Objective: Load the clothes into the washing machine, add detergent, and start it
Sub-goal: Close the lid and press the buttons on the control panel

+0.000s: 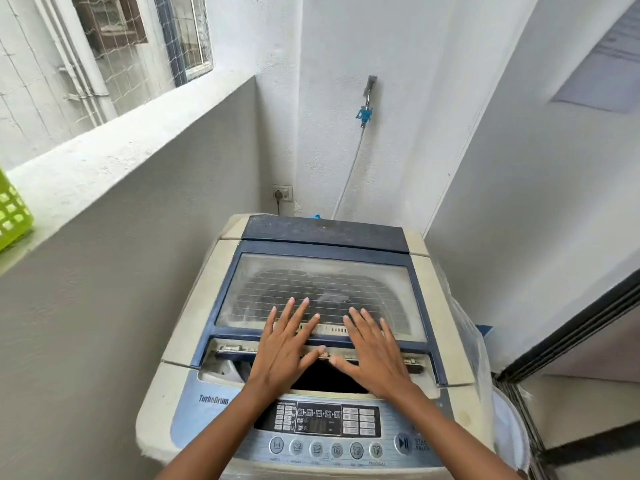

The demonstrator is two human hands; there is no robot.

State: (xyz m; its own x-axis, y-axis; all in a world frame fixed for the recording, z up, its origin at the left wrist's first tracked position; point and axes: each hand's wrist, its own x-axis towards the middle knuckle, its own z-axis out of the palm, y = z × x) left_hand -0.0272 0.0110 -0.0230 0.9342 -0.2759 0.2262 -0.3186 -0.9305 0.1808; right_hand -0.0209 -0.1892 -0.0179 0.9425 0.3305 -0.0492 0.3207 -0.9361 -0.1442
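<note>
A cream and blue top-loading washing machine (180,327) stands in the corner in front of me. Its clear, dusty lid (322,282) lies nearly flat, with a dark gap of the drum opening (329,377) showing at its front edge. Dark clothes show dimly through the lid. My left hand (282,344) and my right hand (372,348) lie side by side, fingers straight and spread, flat on the lid's front part. The control panel (325,424) with its buttons is just below my wrists. No detergent is in view.
A grey half-wall with a ledge runs along the left, with a green basket (12,216) on it. A wall socket (282,193) and a tap with a hose (365,112) are behind the machine. A white bucket (509,431) stands at the machine's right side.
</note>
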